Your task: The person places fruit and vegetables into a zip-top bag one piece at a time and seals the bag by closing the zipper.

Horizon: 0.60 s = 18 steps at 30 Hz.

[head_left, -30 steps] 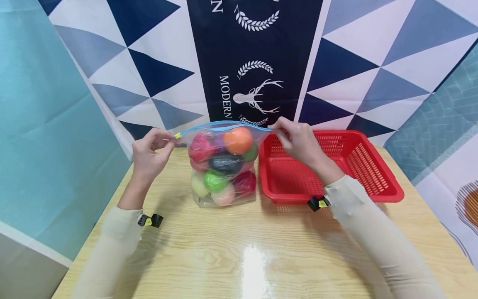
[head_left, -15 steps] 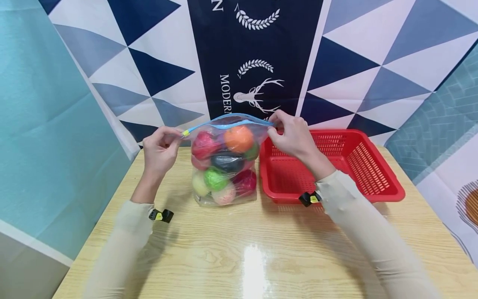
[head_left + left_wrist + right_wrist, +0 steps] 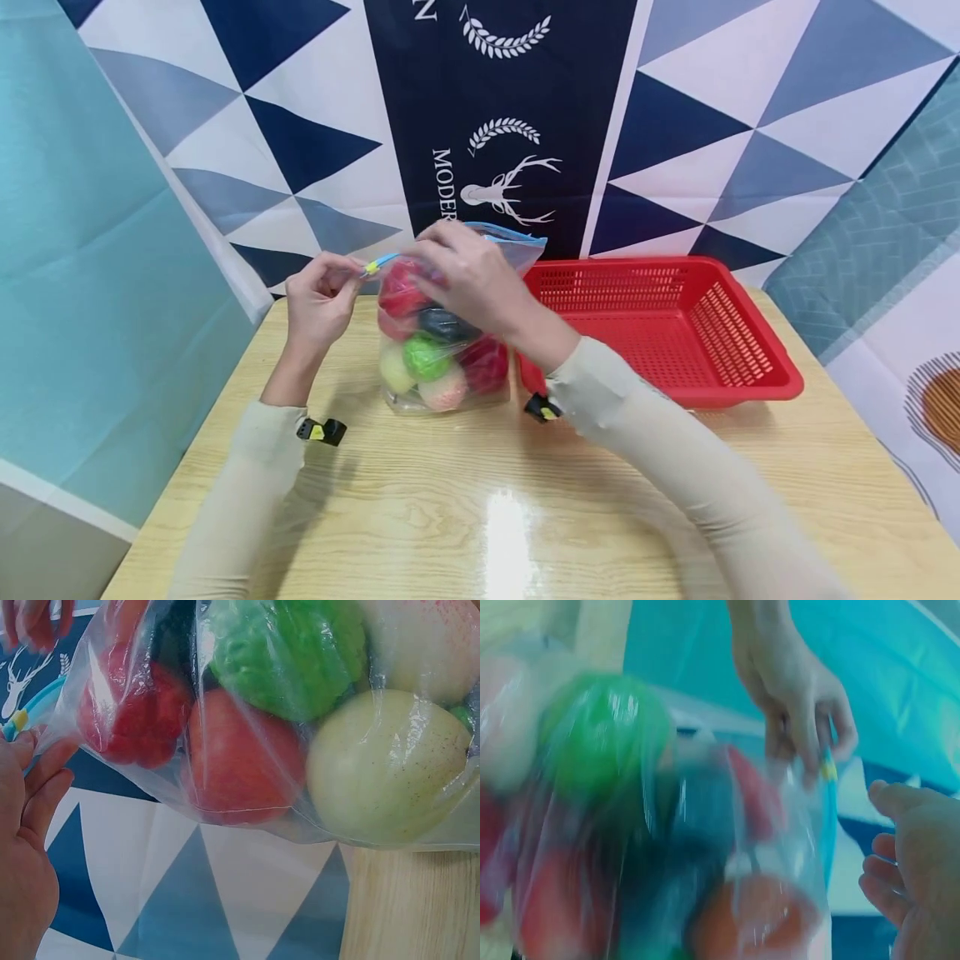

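A clear zip bag [image 3: 495, 392] with a blue zip edge stands on the table, full of fruit and vegetable pieces. My left hand [image 3: 318, 304] pinches its left top corner beside the yellow slider [image 3: 372, 267]. In front of the bag's upper part is my right hand [image 3: 472, 279], fingers loosely bent, apart from the zip and holding nothing in the right wrist view. Through the plastic show a green piece [image 3: 289, 652], a red pepper-like piece [image 3: 135, 712], a round red piece [image 3: 244, 761], a pale yellow-green one [image 3: 386, 769] and an orange one [image 3: 754, 919].
A red plastic basket [image 3: 750, 396] with slotted sides stands right of the bag. The wooden table [image 3: 420, 500] ends at a patterned cloth backdrop [image 3: 502, 100]. A teal cloth [image 3: 112, 250] hangs at the left.
My right hand has let go of the bag's right top corner and moved left across the bag toward the slider. The left hand shifted slightly right, then held still, pinching its corner throughout.
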Available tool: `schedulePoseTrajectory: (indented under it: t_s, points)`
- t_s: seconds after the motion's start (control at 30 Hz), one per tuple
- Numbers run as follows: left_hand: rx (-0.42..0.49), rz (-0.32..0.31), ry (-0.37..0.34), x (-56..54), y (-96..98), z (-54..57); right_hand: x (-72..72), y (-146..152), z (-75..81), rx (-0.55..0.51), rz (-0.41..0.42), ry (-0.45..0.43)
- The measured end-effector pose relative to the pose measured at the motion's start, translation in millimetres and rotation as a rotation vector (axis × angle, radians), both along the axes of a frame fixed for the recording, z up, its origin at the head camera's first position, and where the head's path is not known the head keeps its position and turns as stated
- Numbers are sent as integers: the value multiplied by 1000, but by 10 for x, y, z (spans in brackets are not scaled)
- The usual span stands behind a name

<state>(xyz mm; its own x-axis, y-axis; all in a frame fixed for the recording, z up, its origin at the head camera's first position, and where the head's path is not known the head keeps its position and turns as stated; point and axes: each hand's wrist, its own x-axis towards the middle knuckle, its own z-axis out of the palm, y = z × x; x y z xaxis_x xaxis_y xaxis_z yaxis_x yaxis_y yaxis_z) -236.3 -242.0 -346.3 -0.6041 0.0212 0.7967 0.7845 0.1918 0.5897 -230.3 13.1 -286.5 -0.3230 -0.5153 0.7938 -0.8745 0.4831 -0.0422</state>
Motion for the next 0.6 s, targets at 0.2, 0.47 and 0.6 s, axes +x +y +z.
schedulePoseTrajectory:
  t_s: [0.2,0.47,0.6]
  points:
    - [0,-25,12,-4,-12,-7,-259,-438,-223,70,-2,-82]
    - [-28,-9,21,15,-40,-23,-534,-642,-414,148,-70,49]
    - [-41,-14,32,23,-61,-16,-402,-634,-295,189,-89,39]
